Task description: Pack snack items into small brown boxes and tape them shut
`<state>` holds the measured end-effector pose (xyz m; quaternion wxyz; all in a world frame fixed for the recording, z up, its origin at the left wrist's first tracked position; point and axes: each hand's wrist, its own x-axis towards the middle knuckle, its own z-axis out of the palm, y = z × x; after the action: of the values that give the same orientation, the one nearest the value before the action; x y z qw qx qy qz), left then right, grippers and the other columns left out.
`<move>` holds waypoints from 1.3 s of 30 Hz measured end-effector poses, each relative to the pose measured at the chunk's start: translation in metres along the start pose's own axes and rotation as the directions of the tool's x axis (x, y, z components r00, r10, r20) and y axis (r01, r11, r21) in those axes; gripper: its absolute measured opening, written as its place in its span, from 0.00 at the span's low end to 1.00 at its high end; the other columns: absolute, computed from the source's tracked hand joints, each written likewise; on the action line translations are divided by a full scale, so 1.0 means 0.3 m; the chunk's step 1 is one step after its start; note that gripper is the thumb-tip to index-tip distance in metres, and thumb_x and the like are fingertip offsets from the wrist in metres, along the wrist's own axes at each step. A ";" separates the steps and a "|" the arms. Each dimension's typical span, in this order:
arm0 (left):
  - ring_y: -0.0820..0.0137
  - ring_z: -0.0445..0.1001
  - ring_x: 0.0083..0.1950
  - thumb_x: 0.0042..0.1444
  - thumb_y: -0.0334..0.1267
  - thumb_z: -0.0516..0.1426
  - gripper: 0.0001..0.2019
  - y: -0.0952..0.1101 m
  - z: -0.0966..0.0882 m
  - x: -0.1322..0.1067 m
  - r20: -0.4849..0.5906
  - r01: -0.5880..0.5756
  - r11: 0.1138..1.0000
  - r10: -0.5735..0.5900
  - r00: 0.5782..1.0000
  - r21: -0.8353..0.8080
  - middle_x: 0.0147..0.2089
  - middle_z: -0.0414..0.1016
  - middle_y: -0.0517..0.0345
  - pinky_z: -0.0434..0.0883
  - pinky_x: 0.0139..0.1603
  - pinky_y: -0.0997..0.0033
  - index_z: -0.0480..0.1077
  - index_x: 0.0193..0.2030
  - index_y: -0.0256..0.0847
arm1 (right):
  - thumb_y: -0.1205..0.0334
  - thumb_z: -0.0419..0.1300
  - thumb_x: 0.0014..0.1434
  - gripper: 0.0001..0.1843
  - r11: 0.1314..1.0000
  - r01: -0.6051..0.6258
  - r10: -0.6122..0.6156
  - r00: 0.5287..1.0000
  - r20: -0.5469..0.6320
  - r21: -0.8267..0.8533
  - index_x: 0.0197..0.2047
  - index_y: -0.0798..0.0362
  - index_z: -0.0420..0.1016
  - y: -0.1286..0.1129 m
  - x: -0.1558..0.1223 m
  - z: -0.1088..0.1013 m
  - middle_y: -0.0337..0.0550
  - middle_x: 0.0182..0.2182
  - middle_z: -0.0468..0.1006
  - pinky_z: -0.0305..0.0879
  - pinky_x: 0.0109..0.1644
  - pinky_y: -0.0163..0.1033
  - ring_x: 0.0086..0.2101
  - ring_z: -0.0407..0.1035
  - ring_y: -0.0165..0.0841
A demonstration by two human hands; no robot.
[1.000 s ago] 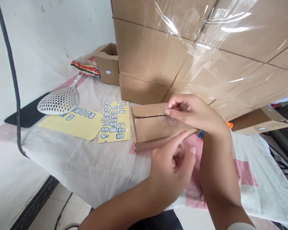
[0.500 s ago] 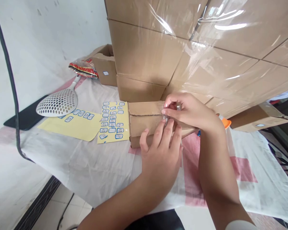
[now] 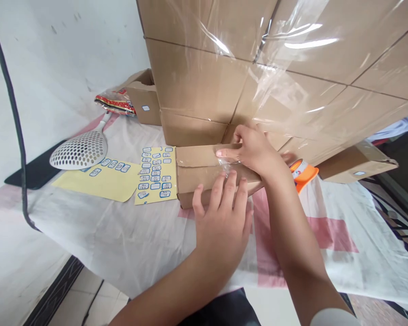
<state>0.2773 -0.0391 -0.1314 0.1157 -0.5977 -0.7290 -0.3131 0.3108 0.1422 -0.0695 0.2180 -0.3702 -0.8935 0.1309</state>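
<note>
A small long cardboard box (image 3: 197, 170) lies on the cloth-covered table (image 3: 122, 235). My left hand (image 3: 222, 217) rests against its near side, fingers stretched flat on the cardboard. My right hand (image 3: 253, 151) lies across the box top, fingers extended and pressing a strip of clear tape (image 3: 228, 165) onto the flap seam. An orange tape dispenser (image 3: 302, 172) sits just behind my right wrist.
A wall of stacked cardboard boxes wrapped in clear film (image 3: 275, 72) rises right behind. Two yellow sticker sheets (image 3: 156, 174) and a white perforated skimmer (image 3: 80, 149) lie at left. A small open box (image 3: 144, 97) stands at the back, another box (image 3: 357, 163) at right.
My left hand went from a loose curl to flat fingers against the box side. My right hand slid along the box top, smoothing the tape. The camera moved closer to the box stack.
</note>
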 end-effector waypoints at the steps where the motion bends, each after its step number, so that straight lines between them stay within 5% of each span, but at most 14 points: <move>1: 0.56 0.67 0.70 0.70 0.43 0.51 0.21 0.001 0.000 -0.003 0.003 -0.004 1.000 0.004 1.000 0.002 0.72 0.67 0.53 0.48 0.71 0.44 0.68 0.67 0.45 | 0.42 0.71 0.51 0.25 1.000 -0.003 0.003 1.000 0.011 0.009 0.31 0.52 0.66 0.009 0.002 0.001 0.45 0.39 0.68 0.55 0.55 0.51 0.45 0.62 0.43; 5: 0.56 0.66 0.70 0.71 0.45 0.50 0.22 -0.003 0.000 -0.009 0.017 -0.016 1.000 0.015 1.000 0.014 0.73 0.65 0.53 0.49 0.71 0.44 0.67 0.68 0.45 | 0.40 0.67 0.55 0.23 0.994 0.021 -0.028 0.998 0.062 0.106 0.34 0.52 0.68 0.023 -0.003 -0.020 0.43 0.37 0.72 0.58 0.48 0.44 0.40 0.65 0.38; 9: 0.56 0.67 0.69 0.71 0.45 0.50 0.22 -0.013 -0.005 -0.007 0.019 -0.016 0.999 0.015 1.000 0.045 0.76 0.58 0.50 0.52 0.69 0.44 0.67 0.69 0.47 | 0.41 0.66 0.57 0.22 0.963 0.009 -0.091 0.952 0.294 0.269 0.42 0.52 0.73 0.027 -0.014 -0.066 0.41 0.40 0.77 0.60 0.43 0.40 0.40 0.68 0.37; 12: 0.57 0.67 0.69 0.70 0.44 0.51 0.22 -0.016 -0.011 -0.006 0.023 -0.021 0.998 0.020 1.000 0.059 0.73 0.65 0.49 0.54 0.68 0.45 0.68 0.68 0.48 | 0.41 0.69 0.54 0.25 0.964 0.003 -0.101 0.929 0.356 0.266 0.45 0.51 0.74 0.035 -0.017 -0.082 0.41 0.42 0.78 0.61 0.42 0.39 0.42 0.70 0.37; 23: 0.50 0.70 0.64 0.68 0.40 0.53 0.18 -0.037 -0.025 0.002 0.024 -0.077 0.995 0.075 0.997 0.070 0.64 0.75 0.45 0.57 0.64 0.41 0.73 0.62 0.45 | 0.43 0.67 0.55 0.20 0.986 -0.118 0.111 0.992 0.067 0.119 0.33 0.53 0.74 0.010 -0.026 -0.018 0.40 0.30 0.76 0.58 0.37 0.39 0.32 0.66 0.33; 25: 0.49 0.72 0.61 0.67 0.39 0.54 0.19 -0.067 -0.030 -0.002 0.005 -0.135 0.988 0.135 0.991 0.078 0.61 0.77 0.42 0.59 0.62 0.43 0.73 0.62 0.42 | 0.46 0.65 0.59 0.17 0.977 -0.127 0.128 0.992 0.007 0.169 0.36 0.54 0.75 0.044 -0.051 -0.044 0.43 0.33 0.78 0.61 0.41 0.39 0.36 0.69 0.35; 27: 0.48 0.73 0.58 0.66 0.39 0.56 0.21 -0.110 -0.036 -0.015 -0.023 -0.196 0.975 0.199 0.980 0.102 0.59 0.78 0.40 0.61 0.61 0.44 0.71 0.64 0.39 | 0.46 0.63 0.62 0.22 0.942 -0.074 0.047 0.995 0.088 0.329 0.51 0.54 0.76 0.102 -0.117 -0.082 0.47 0.49 0.80 0.65 0.51 0.41 0.48 0.72 0.38; 29: 0.47 0.74 0.56 0.65 0.41 0.57 0.25 -0.162 -0.045 -0.037 -0.070 -0.236 0.963 0.246 0.967 0.130 0.58 0.78 0.39 0.61 0.63 0.44 0.68 0.67 0.37 | 0.43 0.66 0.60 0.40 0.856 -0.018 -0.124 0.963 0.239 0.517 0.70 0.48 0.62 0.165 -0.229 -0.100 0.48 0.68 0.65 0.62 0.63 0.45 0.63 0.63 0.42; 31: 0.47 0.75 0.56 0.64 0.43 0.58 0.28 -0.212 -0.056 -0.062 -0.123 -0.253 0.956 0.271 0.955 0.145 0.59 0.77 0.39 0.59 0.67 0.43 0.66 0.69 0.39 | 0.43 0.71 0.54 0.59 0.783 -0.006 -0.256 0.908 0.332 0.622 0.78 0.40 0.42 0.206 -0.368 -0.072 0.46 0.77 0.45 0.54 0.71 0.49 0.72 0.48 0.45; 35: 0.46 0.73 0.63 0.64 0.44 0.59 0.33 -0.268 -0.063 -0.099 -0.179 -0.299 0.945 0.320 0.930 0.134 0.64 0.75 0.43 0.55 0.72 0.41 0.58 0.75 0.46 | 0.46 0.80 0.40 0.82 0.780 0.005 -0.187 0.956 0.225 0.625 0.78 0.39 0.21 0.207 -0.587 0.089 0.52 0.77 0.31 0.41 0.77 0.53 0.75 0.32 0.50; 39: 0.44 0.74 0.63 0.63 0.45 0.61 0.36 -0.266 -0.052 -0.111 -0.202 -0.308 0.945 0.324 0.924 0.107 0.66 0.74 0.46 0.57 0.71 0.41 0.56 0.76 0.49 | 0.46 0.80 0.40 0.86 0.793 0.019 -0.143 0.978 0.155 0.608 0.76 0.39 0.11 0.173 -0.609 0.184 0.50 0.77 0.19 0.40 0.77 0.52 0.76 0.23 0.50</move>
<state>0.2073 -0.0822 -0.1627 0.2654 -0.6648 -0.6171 -0.3268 0.4306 0.0429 -0.1916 0.2424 -0.2281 -0.8370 0.4344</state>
